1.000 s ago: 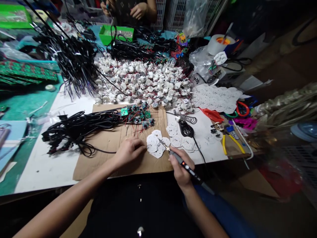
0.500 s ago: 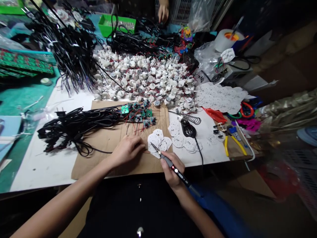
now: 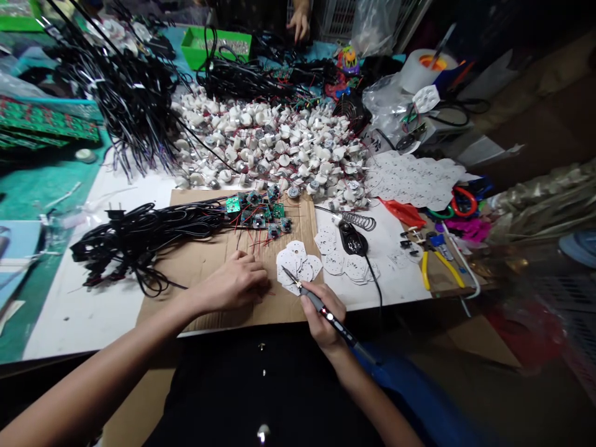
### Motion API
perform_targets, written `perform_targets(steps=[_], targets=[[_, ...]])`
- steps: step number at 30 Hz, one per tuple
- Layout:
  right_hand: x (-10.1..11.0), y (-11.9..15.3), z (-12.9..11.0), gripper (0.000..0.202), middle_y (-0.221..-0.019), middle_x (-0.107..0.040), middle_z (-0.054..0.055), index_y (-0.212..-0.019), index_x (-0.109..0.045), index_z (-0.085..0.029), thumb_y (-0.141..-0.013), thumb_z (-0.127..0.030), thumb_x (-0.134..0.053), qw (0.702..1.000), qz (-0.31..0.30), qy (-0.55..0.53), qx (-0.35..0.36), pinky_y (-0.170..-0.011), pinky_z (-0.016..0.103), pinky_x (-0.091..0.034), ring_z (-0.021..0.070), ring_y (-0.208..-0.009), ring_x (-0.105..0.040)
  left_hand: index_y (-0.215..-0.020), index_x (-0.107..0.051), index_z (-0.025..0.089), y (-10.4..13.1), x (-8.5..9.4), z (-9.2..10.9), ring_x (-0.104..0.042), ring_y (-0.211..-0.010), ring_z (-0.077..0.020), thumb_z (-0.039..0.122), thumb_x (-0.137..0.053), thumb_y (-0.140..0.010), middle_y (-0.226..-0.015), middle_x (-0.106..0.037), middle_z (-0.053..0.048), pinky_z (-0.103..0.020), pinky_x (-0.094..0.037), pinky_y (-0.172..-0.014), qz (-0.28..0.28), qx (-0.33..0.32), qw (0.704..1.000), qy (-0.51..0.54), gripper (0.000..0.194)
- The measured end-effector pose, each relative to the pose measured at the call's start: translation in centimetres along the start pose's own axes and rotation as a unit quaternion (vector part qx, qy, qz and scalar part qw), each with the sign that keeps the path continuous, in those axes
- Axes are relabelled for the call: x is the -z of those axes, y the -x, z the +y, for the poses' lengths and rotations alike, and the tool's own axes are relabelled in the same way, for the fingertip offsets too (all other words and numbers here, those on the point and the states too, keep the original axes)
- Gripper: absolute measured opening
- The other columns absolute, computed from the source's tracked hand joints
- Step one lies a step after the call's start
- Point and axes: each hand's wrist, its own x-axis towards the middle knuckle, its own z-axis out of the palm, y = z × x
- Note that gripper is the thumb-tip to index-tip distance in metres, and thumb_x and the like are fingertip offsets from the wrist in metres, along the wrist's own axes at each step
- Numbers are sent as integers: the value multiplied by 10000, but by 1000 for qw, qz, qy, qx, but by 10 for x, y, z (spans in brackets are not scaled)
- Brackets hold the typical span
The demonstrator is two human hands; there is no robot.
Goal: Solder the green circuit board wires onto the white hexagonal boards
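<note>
My right hand [image 3: 328, 310] grips a grey soldering iron [image 3: 343, 333] like a pen, its tip over a small cluster of white circuit boards [image 3: 305, 256]; I cannot tell whether the tip touches them. To their left, my left hand [image 3: 239, 279] rests low on a cardboard sheet [image 3: 205, 266]. Its fingers are curled inward, and whatever lies within them is hidden. Thin red wire shows faintly by the fingertips. Beyond that hand lie several small green circuit boards [image 3: 259, 218] with red wires, attached to a bundle of black power cords [image 3: 153, 239].
Behind the cardboard spreads a heap of white motors [image 3: 279, 143]. White board panels [image 3: 412, 177], a black coiled-spring stand [image 3: 352, 238] and yellow-handled pliers [image 3: 440, 267] lie right. More black cables [image 3: 125, 93] hang at left. Another person's hand [image 3: 299, 23] appears across the table.
My left hand has shifted a little left and toward me, its fingers curling more. My right hand and the soldering iron stay nearly still above the white boards.
</note>
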Motion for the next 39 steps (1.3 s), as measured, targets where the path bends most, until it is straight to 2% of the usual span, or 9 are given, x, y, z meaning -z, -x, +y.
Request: perform_targets(steps=[2,10,14,21,24,27,30,33,39], targets=[[0,0,0,226,-924,-778,56,-1121,-730,-214,-935,-163,-613,1000,-1,-2,-4,-728,320,-626,193,-793,-750,-916,-681,215,0,-1,0,-573,-898,-207,216,-689,-927,-897,-692,-23,-369,-317,-858,2,-4,1000,0,14],[-1,1,2,222,-915,-775,63,-1130,-726,-209,-941,-171,-615,1000,3,-9,1,-720,328,-630,197,-792,-750,-934,-670,187,-1,-5,1,-538,-888,-235,144,-566,-987,-942,-680,-64,-371,-356,-821,26,25,998,-44,124],[-2,2,3,221,-927,-780,65,-1127,-730,-209,-936,-175,-625,1000,6,-14,0,-719,329,-630,199,-795,-753,-946,-662,190,-1,-7,3,-540,-901,-240,192,-658,-950,-958,-675,-60,-369,-344,-804,33,48,997,-50,6],[-1,2,2,215,-893,-772,60,-1117,-732,-212,-942,-189,-610,1000,2,-2,1,-697,325,-625,199,-771,-747,-922,-647,177,3,-17,6,-553,-924,-240,145,-543,-1000,-978,-674,-86,-382,-347,-831,25,49,994,-99,134],[-1,3,2,226,-896,-770,55,-1129,-729,-213,-938,-179,-612,1000,3,-4,2,-691,323,-622,194,-761,-741,-932,-641,177,2,-20,5,-591,-906,-235,218,-568,-1010,-947,-687,-76,-381,-386,-837,56,80,994,-52,113],[-1,4,0,230,-894,-767,49,-1134,-726,-215,-938,-167,-615,1000,7,-6,6,-692,314,-618,187,-756,-738,-972,-666,191,-5,-18,2,-651,-896,-209,271,-622,-988,-935,-725,-46,-346,-437,-835,88,120,987,67,93],[-2,4,-1,227,-897,-769,51,-1130,-727,-214,-939,-167,-615,1000,8,-2,5,-699,317,-619,191,-767,-742,-913,-701,189,-14,-13,0,-674,-851,-186,291,-623,-976,-886,-743,-41,-309,-475,-800,109,135,973,155,142],[-3,5,0,218,-900,-774,55,-1120,-730,-215,-940,-180,-612,1000,2,4,-2,-700,325,-622,199,-778,-748,-815,-706,182,-20,-10,0,-659,-775,-176,313,-635,-944,-793,-725,-37,-295,-483,-754,115,156,967,166,198],[-6,6,4,222,-907,-778,64,-1129,-725,-211,-942,-173,-612,1000,-3,4,8,-694,327,-623,197,-770,-745,-767,-693,184,-24,-14,-2,-645,-727,-174,231,-633,-880,-760,-719,-37,-302,-479,-733,106,168,970,137,136]])
